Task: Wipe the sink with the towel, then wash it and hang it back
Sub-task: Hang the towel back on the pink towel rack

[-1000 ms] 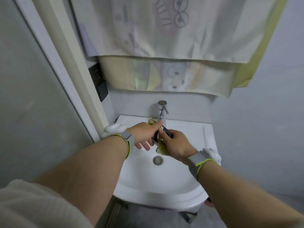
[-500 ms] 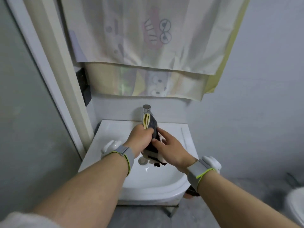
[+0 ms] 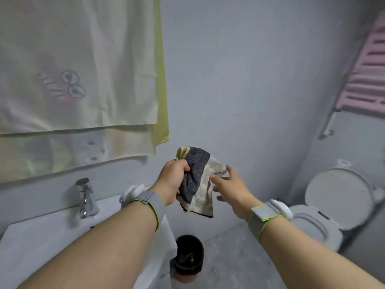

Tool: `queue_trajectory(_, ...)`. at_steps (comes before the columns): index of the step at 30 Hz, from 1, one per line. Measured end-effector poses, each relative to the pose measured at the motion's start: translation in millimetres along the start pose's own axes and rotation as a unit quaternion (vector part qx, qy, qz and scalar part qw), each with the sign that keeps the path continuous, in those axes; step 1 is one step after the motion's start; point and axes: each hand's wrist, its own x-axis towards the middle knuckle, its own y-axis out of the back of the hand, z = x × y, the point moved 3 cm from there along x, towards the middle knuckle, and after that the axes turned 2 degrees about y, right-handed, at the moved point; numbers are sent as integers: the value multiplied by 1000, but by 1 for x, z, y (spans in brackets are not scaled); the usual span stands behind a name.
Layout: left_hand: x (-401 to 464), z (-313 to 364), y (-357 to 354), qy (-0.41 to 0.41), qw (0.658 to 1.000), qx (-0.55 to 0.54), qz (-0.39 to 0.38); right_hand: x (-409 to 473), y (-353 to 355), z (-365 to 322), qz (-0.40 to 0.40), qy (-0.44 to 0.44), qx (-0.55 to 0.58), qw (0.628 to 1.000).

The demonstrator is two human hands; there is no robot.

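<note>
A small towel (image 3: 199,182) in dark grey, off-white and yellow hangs bunched in the air to the right of the sink. My left hand (image 3: 174,183) is shut on its upper left part. My right hand (image 3: 230,187) is beside the towel's right edge with fingers spread, fingertips touching the cloth. The white sink (image 3: 31,243) lies at the lower left, partly hidden by my left forearm. Its chrome tap (image 3: 85,198) stands at the back; no water is visible.
A pale curtain (image 3: 79,80) with a yellow edge hangs over the sink. A dark bin (image 3: 188,257) stands on the floor below the towel. A white toilet (image 3: 337,207) with raised lid is at the right. A pink rack (image 3: 368,65) is mounted high on the right wall.
Both hands lifted the towel out of the basin and carried it up and to the right. My view swung right, bringing the toilet and pink rack into sight.
</note>
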Motion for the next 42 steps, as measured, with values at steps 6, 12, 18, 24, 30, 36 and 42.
queue_trajectory(6,26,17,-181,-19,996,10,-83,35,190,-1,146,24,7,989)
queue_trajectory(12,55,23,-323,-66,983,111,-131,70,337,8,247,50,-11,968)
queue_trajectory(18,90,29,-415,-105,959,156,-213,109,426,-5,286,67,-30,955)
queue_trajectory(24,156,34,-513,-119,925,139,-334,173,492,-11,318,77,-26,945)
queue_trajectory(30,230,62,-607,-231,851,274,-383,230,540,-27,301,75,-42,950)
queue_trajectory(36,258,95,-700,-259,738,375,-498,264,605,-49,301,73,-70,948)
queue_trajectory(42,299,103,-770,-309,698,452,-462,289,680,-41,377,42,-106,919)
